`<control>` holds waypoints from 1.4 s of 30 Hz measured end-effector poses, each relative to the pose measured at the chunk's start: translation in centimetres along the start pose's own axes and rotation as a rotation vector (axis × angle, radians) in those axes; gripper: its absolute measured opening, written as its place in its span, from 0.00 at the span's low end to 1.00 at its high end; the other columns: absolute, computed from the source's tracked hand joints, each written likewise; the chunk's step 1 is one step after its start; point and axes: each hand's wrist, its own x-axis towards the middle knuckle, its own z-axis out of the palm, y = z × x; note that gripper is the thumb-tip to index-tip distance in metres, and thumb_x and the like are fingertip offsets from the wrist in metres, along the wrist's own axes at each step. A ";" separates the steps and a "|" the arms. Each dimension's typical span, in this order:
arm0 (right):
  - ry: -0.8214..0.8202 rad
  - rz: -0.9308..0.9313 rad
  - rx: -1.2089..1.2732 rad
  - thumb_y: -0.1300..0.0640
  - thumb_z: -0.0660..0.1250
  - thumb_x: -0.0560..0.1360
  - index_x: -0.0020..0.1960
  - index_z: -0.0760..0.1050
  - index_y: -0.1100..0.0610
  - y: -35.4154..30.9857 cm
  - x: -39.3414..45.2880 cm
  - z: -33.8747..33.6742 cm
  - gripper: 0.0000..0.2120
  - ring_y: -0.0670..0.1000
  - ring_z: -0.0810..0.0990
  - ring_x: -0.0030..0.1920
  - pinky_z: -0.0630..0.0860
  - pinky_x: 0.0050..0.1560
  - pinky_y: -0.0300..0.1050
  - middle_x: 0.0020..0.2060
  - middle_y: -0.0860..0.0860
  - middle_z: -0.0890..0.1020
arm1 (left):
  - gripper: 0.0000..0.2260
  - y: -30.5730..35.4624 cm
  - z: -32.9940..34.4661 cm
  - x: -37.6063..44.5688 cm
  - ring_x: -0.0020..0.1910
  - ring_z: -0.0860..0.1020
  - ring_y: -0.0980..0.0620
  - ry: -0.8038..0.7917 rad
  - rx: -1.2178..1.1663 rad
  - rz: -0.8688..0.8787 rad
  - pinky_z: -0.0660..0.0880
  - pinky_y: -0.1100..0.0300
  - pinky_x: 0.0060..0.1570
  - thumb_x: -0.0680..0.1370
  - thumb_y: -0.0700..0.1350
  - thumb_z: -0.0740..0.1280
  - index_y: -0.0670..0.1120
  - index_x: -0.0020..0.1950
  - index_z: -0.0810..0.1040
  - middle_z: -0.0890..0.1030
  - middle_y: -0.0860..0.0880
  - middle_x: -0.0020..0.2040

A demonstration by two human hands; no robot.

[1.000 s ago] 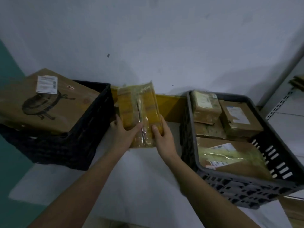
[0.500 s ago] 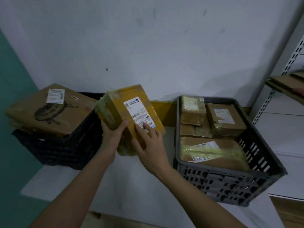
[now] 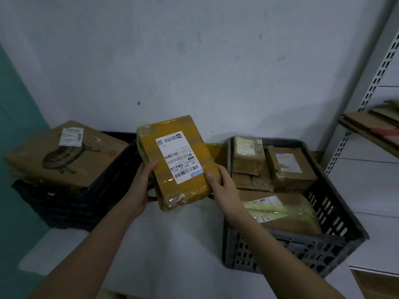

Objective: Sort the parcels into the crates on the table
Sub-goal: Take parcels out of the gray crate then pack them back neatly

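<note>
Holding a yellow parcel (image 3: 177, 160) up, left hand (image 3: 141, 184) and right hand (image 3: 222, 186) each keeping a tight grip on its sides, white tabletop (image 3: 172, 240) below, grey wall (image 3: 194, 61) behind, black crate (image 3: 71, 203) left, grey crate (image 3: 319, 251) right.

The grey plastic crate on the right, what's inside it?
The grey plastic crate holds brown taped cardboard parcels, with a flat brown parcel bearing yellow plastic in front. Anything beneath them is covered.

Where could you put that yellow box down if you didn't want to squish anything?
Bare table lies between the black crate and the grey crate, under the yellow box both hands hold. The grey crate is crowded with parcels. A big brown box covers the black crate's top.
</note>
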 end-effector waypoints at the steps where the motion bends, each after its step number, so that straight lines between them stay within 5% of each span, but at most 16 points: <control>1: 0.005 -0.001 0.002 0.44 0.64 0.80 0.70 0.68 0.46 -0.1 0.1 -0.4 0.20 0.46 0.81 0.58 0.81 0.57 0.52 0.59 0.42 0.79 | 0.47 0.2 0.1 0.2 0.63 0.77 0.43 -0.032 0.013 -0.005 0.75 0.35 0.55 0.56 0.74 0.72 0.60 0.73 0.66 0.79 0.51 0.64; 7: 0.048 -0.080 -0.150 0.52 0.64 0.81 0.61 0.73 0.45 -2.1 1.2 -3.8 0.09 0.47 0.82 0.54 0.82 0.53 0.49 0.54 0.46 0.82 | 0.57 2.7 1.1 1.2 0.74 0.64 0.43 0.025 0.024 0.167 0.64 0.31 0.66 0.57 0.72 0.75 0.67 0.78 0.45 0.61 0.51 0.79; 10: 0.044 -0.113 -0.301 0.55 0.65 0.81 0.63 0.76 0.49 -3.3 1.7 -5.8 0.11 0.47 0.83 0.51 0.81 0.52 0.50 0.51 0.46 0.83 | 0.48 4.6 0.3 1.7 0.70 0.66 0.51 0.083 0.133 0.297 0.69 0.44 0.63 0.63 0.69 0.72 0.64 0.78 0.53 0.61 0.55 0.78; 14: -0.025 -0.145 -0.495 0.54 0.66 0.80 0.70 0.74 0.53 -4.4 2.0 -7.8 0.19 0.48 0.83 0.50 0.82 0.52 0.51 0.52 0.49 0.83 | 0.37 5.3 0.0 1.4 0.55 0.81 0.57 -0.216 0.472 0.220 0.81 0.58 0.43 0.65 0.61 0.75 0.63 0.72 0.67 0.80 0.60 0.61; 17: -0.040 -0.162 -0.474 0.53 0.67 0.79 0.70 0.74 0.53 -4.7 2.1 -8.6 0.19 0.48 0.83 0.52 0.82 0.52 0.51 0.54 0.51 0.82 | 0.35 4.3 0.5 1.3 0.47 0.81 0.67 -0.114 0.452 0.326 0.80 0.66 0.38 0.64 0.52 0.78 0.59 0.69 0.72 0.81 0.63 0.53; 20: 0.061 -0.251 -0.373 0.55 0.68 0.79 0.64 0.75 0.49 -4.8 2.0 -8.3 0.14 0.41 0.81 0.52 0.78 0.48 0.37 0.54 0.41 0.80 | 0.32 3.2 1.0 1.4 0.50 0.82 0.61 -0.023 0.376 0.368 0.82 0.56 0.49 0.67 0.48 0.78 0.54 0.70 0.73 0.81 0.62 0.53; 22: 0.152 -0.248 -0.284 0.53 0.70 0.78 0.69 0.70 0.48 -4.9 2.1 -7.9 0.21 0.36 0.76 0.57 0.75 0.51 0.32 0.61 0.37 0.74 | 0.28 2.6 1.5 1.6 0.55 0.81 0.55 0.082 0.304 0.370 0.79 0.47 0.57 0.71 0.44 0.77 0.52 0.69 0.74 0.82 0.56 0.56; 25: 0.131 -0.065 -0.136 0.43 0.73 0.73 0.78 0.55 0.45 -4.9 2.1 -7.3 0.40 0.45 0.68 0.68 0.72 0.58 0.42 0.72 0.44 0.65 | 0.24 1.9 2.3 1.4 0.57 0.81 0.49 0.240 0.125 0.360 0.78 0.43 0.58 0.73 0.40 0.76 0.51 0.68 0.75 0.82 0.51 0.59; 28: 0.007 0.041 -0.049 0.38 0.74 0.70 0.79 0.47 0.40 -4.0 1.1 -6.1 0.47 0.47 0.65 0.68 0.71 0.61 0.46 0.77 0.47 0.62 | 0.25 1.7 3.9 0.7 0.58 0.79 0.46 0.333 -0.093 0.298 0.81 0.41 0.49 0.74 0.43 0.75 0.52 0.68 0.71 0.78 0.50 0.62; 30: 0.016 -0.005 0.022 0.41 0.75 0.70 0.76 0.49 0.36 -3.3 0.7 -4.8 0.45 0.47 0.64 0.71 0.69 0.68 0.56 0.76 0.46 0.63 | 0.23 1.7 5.3 0.2 0.55 0.78 0.49 0.316 -0.197 0.257 0.83 0.47 0.37 0.75 0.45 0.74 0.51 0.66 0.69 0.76 0.52 0.60; 32: 0.154 -0.042 0.205 0.47 0.75 0.73 0.72 0.57 0.35 -3.8 0.9 -4.1 0.36 0.50 0.71 0.69 0.77 0.62 0.63 0.71 0.49 0.71 | 0.23 1.7 6.3 -0.4 0.52 0.77 0.53 0.256 -0.180 0.234 0.82 0.51 0.33 0.74 0.46 0.75 0.52 0.63 0.67 0.76 0.55 0.57; 36: 0.265 -0.038 0.368 0.51 0.68 0.79 0.65 0.65 0.34 -5.9 1.6 -6.3 0.20 0.53 0.80 0.61 0.82 0.50 0.62 0.62 0.50 0.80 | 0.25 2.1 6.3 -1.1 0.55 0.79 0.54 0.152 0.068 0.285 0.79 0.52 0.42 0.70 0.47 0.78 0.54 0.59 0.67 0.79 0.54 0.56; 39: 0.137 -0.052 0.447 0.50 0.68 0.76 0.70 0.63 0.33 -7.0 1.5 -7.2 0.26 0.57 0.76 0.65 0.77 0.56 0.69 0.66 0.49 0.77 | 0.35 2.4 6.6 -1.5 0.56 0.79 0.55 0.131 0.108 0.329 0.77 0.48 0.54 0.68 0.46 0.80 0.57 0.66 0.62 0.80 0.54 0.56; 42: 0.039 -0.051 0.487 0.43 0.69 0.75 0.75 0.54 0.33 -7.2 1.1 -6.7 0.35 0.57 0.70 0.71 0.69 0.62 0.75 0.72 0.48 0.70 | 0.54 2.4 7.6 -1.7 0.51 0.82 0.60 0.065 0.106 0.345 0.78 0.55 0.47 0.66 0.42 0.81 0.69 0.75 0.45 0.81 0.53 0.55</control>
